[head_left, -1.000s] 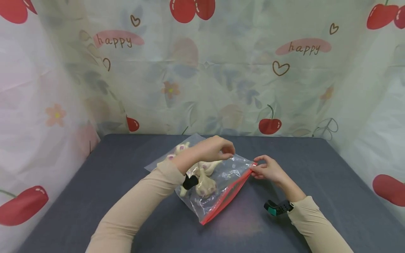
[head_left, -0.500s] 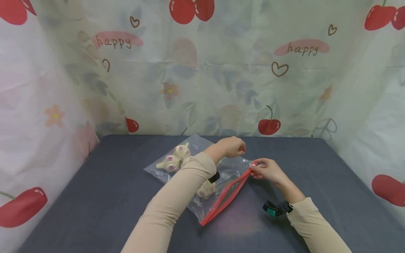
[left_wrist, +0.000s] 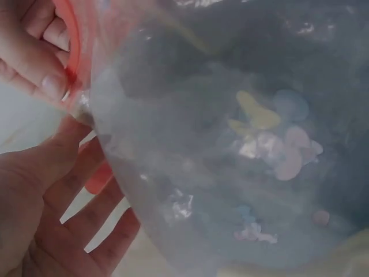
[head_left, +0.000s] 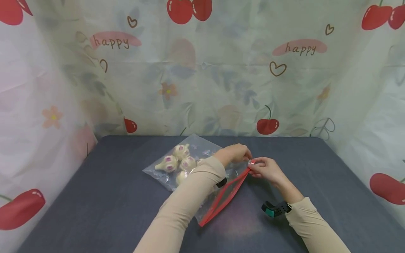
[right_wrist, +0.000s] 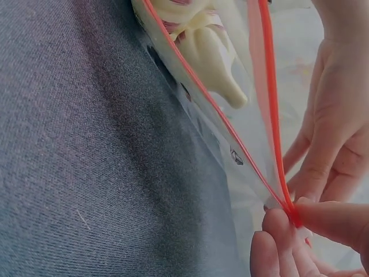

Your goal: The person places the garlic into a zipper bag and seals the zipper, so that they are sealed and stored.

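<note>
A clear zip bag (head_left: 197,141) with a red zip edge (head_left: 231,196) lies slanted on the table, its mouth gaping. Inside are several garlic bulbs (head_left: 181,151), one with its stem (right_wrist: 216,72) toward the mouth in the right wrist view. My right hand (head_left: 267,170) pinches the far end of the red zip between thumb and fingers. My left hand (head_left: 235,153) reaches across the bag to that same corner. In the left wrist view, the left hand (left_wrist: 55,196) has thumb and forefinger together at the bag's side edge, just below the right hand (left_wrist: 31,49); its other fingers spread behind the plastic.
The dark grey table (head_left: 110,211) spreads around the bag. A patterned curtain (head_left: 221,95) closes off the back and both sides. My right wrist wears a black band (head_left: 276,209); the left sleeve (head_left: 186,207) crosses over part of the bag.
My left hand has moved right across the bag to the corner by my right hand, uncovering the bulbs at the left. The right hand keeps its pinch on the zip's end.
</note>
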Motion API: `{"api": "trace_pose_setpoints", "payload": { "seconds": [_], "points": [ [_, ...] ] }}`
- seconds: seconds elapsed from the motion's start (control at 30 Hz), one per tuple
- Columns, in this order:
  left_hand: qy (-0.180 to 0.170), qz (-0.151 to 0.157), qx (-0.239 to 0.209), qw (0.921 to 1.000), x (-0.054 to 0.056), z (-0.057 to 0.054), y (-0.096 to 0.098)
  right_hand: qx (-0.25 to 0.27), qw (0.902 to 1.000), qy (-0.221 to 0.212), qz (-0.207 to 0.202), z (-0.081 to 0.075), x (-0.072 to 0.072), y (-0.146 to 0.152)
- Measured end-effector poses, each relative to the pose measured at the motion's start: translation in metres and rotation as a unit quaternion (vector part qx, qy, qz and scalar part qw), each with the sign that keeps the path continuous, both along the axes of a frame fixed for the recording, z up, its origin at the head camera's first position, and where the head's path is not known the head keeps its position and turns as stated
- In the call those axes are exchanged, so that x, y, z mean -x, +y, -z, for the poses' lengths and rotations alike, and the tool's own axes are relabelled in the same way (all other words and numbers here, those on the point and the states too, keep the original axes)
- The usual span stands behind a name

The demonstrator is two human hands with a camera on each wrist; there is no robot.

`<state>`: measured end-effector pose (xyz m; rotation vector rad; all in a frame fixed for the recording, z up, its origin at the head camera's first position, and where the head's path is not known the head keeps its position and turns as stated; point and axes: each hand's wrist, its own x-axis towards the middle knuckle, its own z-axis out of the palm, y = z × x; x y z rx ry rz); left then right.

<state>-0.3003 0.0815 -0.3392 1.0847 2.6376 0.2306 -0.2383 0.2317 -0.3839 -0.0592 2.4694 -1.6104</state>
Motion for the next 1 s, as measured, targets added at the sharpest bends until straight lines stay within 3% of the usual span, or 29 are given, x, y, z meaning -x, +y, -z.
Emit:
{"api": "trace_pose_setpoints", "payload": {
  "seconds": [0.27,0.63,1.0],
  "points": [
    [0.032,0.005,-0.028,0.9991,0.0033,0.0031,-0.0016,-0.008,0.9999,-0.003,0.013,0.001,0.0014,-0.0008],
    [0.051,-0.037,-0.031,0.9975,0.0004,0.003,-0.001,0.004,1.0,-0.003,0.007,-0.0003,-0.0004,0.0003],
    [0.062,-0.053,-0.025,0.9963,-0.0048,0.0017,0.0011,-0.013,0.9999,0.005,-0.005,-0.0029,-0.0019,-0.0015]
  ]
}}
